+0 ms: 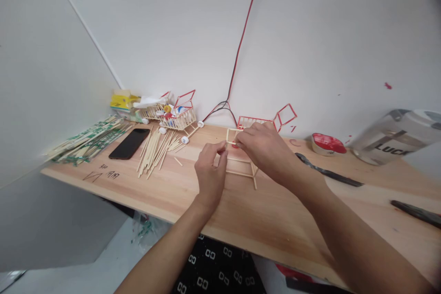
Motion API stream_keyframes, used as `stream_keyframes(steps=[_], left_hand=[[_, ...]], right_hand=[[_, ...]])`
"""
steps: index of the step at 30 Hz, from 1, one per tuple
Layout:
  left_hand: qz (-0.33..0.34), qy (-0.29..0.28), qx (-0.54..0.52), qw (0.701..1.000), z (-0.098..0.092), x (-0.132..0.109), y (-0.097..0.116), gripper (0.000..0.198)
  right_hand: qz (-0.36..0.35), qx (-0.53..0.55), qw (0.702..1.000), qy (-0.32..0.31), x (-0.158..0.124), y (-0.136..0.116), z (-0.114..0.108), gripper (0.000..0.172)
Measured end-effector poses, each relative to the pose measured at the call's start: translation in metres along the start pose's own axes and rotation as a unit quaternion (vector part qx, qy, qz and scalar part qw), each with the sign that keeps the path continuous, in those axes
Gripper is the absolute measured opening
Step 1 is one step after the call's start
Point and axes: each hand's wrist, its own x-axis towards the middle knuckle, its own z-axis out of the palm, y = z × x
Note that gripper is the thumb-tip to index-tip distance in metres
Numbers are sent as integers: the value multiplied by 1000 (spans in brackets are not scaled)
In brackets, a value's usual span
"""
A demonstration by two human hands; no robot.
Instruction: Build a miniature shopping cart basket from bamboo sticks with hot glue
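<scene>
Seemingly, in the head view, the stick frame (241, 174) is held between both hands on the table (282, 225), its long rails running left to right across the front of the body. Its left end is met by the left hand (211, 167), whose thumb and forefinger look pinched at the corner; its upper part is gripped by the fingertips of the right hand (263, 144), though the contact is partly covered. The lower rails are left just below the fingers, nearer the right wrist. Thin, pale, smooth wood is seen, like the loose sticks (153, 151). Round white wheels (185, 139), a flat glossy phone (129, 144) and a clear rounded jar (392, 142) are also shown.
</scene>
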Motion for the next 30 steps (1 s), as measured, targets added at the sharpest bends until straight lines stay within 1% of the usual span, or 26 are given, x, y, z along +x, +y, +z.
stream_keyframes(steps=[18,24,30], left_hand=[[2,3,-2,1000,0,0,-1,15],[8,2,0,1000,0,0,-2,19],[5,2,1,1000,0,0,-1,18]], right_hand=[[-1,-2,1000,-5,0,-1,0,15],[2,-7,1000,-10,2,-2,-1,14],[-2,-1,1000,-6,1,-1,0,15]])
